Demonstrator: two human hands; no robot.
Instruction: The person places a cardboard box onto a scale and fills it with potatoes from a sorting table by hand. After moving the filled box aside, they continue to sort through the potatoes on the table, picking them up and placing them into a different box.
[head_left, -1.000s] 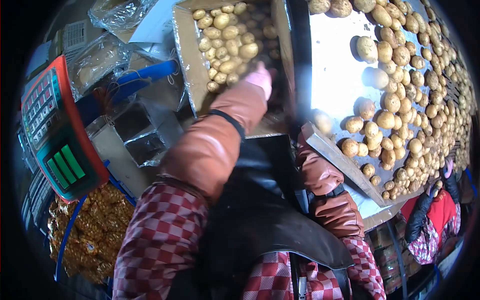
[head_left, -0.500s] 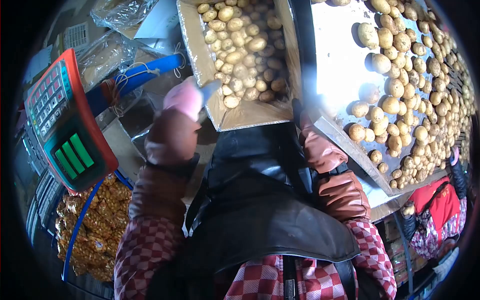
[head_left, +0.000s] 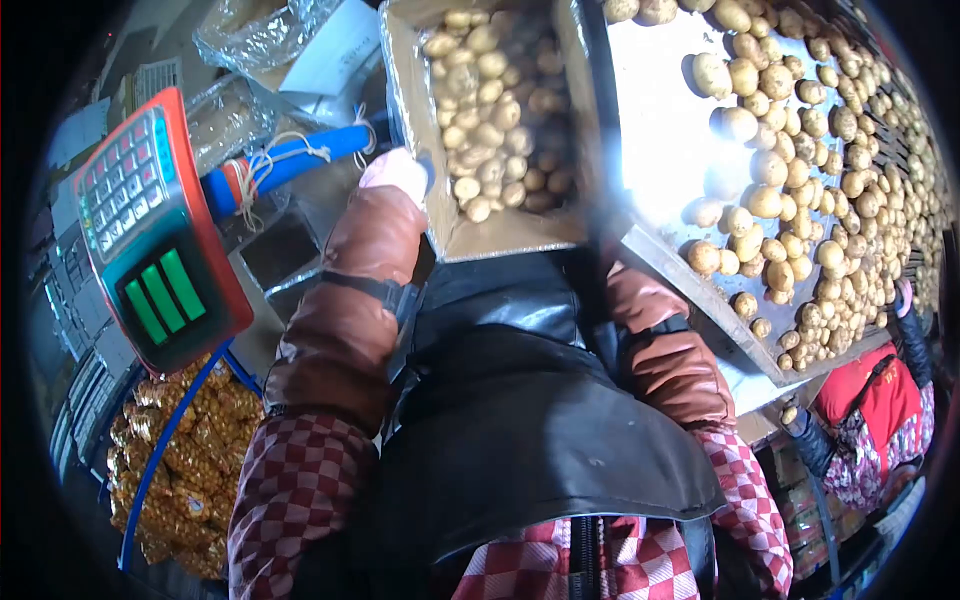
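A lined cardboard box [head_left: 510, 238] holds many small potatoes [head_left: 480, 120] at the top centre. My left hand [head_left: 398, 176], in a pinkish glove, touches the box's left side near its front corner; its fingers are blurred and partly hidden. My right hand is hidden in the dark gap between the box and the metal sorting table [head_left: 655, 130]; only the brown sleeve cover [head_left: 650, 300] shows there. Many potatoes [head_left: 775, 200] lie on that table to the right.
A red scale display [head_left: 165, 230] with a keypad stands at the left, beside a blue post [head_left: 290, 165]. Below it are netted sacks [head_left: 180, 460]. Plastic-wrapped items [head_left: 240, 40] lie at the upper left. A co-worker in red [head_left: 870, 390] is at the lower right.
My left hand has moved up and slightly right, against the box's side. In view, the box sits a little further right, and the scale display has shifted right and up.
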